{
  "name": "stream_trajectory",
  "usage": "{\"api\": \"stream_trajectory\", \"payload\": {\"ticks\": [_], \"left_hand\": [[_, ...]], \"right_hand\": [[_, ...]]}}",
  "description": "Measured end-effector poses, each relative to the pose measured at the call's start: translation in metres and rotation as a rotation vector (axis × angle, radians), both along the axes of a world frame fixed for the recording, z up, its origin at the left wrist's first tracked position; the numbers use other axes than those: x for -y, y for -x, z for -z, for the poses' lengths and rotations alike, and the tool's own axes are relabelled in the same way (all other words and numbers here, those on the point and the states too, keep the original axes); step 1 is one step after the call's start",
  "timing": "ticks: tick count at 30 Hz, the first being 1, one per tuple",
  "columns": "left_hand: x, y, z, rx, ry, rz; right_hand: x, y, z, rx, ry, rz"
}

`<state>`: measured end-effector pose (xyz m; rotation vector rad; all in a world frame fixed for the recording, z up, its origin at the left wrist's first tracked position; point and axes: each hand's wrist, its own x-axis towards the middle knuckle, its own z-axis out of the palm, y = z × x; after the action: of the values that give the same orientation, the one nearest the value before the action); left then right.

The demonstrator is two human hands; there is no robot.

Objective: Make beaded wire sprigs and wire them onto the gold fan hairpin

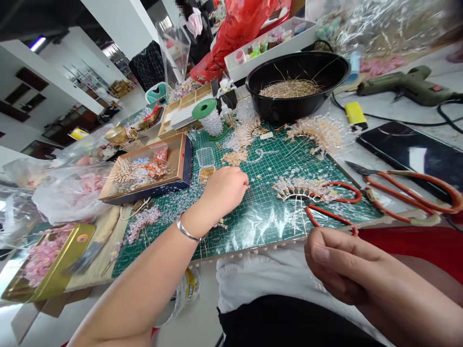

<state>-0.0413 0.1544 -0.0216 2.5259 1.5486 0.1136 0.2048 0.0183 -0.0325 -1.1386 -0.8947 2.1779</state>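
Observation:
My left hand [227, 190] reaches across the green cutting mat [249, 217], its fingers pinched together near small loose beads; whatever is in the pinch is hidden. In front of the mat's near edge, my right hand [342, 262] has thumb and finger pressed together, and I cannot make out what they hold. Just beyond it lies a beaded hairpin [302, 189] with clear beads and long metal prongs, one ending close to my right fingertips. Red-handled scissors [349, 193] lie partly beneath that hairpin. Another beaded hair ornament [318, 132] rests farther back.
Orange-handled scissors [408, 185], a black phone-like slab [408, 149] and a glue gun [405, 86] lie right. A black bowl [267, 103] stands behind. Left are a box of beaded sprigs [144, 171], a bead spool [211, 120] and a gold tin [68, 255].

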Motion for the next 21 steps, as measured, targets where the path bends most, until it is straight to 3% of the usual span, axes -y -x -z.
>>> {"api": "stream_trajectory", "payload": {"ticks": [4, 7, 9, 12, 14, 17, 21], "left_hand": [[0.006, 0.006, -0.024, 0.155, 0.01, -0.101], [0.035, 0.008, -0.05, 0.431, -0.013, -0.221], [0.067, 0.002, -0.057, 1.016, 0.255, -0.345], [0.119, -0.015, -0.044, 1.436, 0.807, -0.494], [0.145, -0.026, -0.028, 1.638, 1.049, -0.642], [0.168, -0.033, -0.009, 1.836, 1.266, -0.728], [0.178, -0.03, -0.005, 1.98, 1.412, -0.653]], "right_hand": [[0.002, 0.002, -0.005, 0.007, -0.009, 0.021], [0.008, 0.0, -0.005, 0.055, -0.042, 0.052], [0.012, 0.0, -0.004, 0.101, -0.084, 0.043], [0.02, 0.004, -0.007, 0.195, -0.257, 0.055], [0.025, 0.009, -0.012, 0.26, -0.45, 0.116], [0.032, 0.017, -0.019, 0.317, -0.675, 0.132], [0.038, 0.022, -0.022, 0.35, -0.766, 0.032]]}}
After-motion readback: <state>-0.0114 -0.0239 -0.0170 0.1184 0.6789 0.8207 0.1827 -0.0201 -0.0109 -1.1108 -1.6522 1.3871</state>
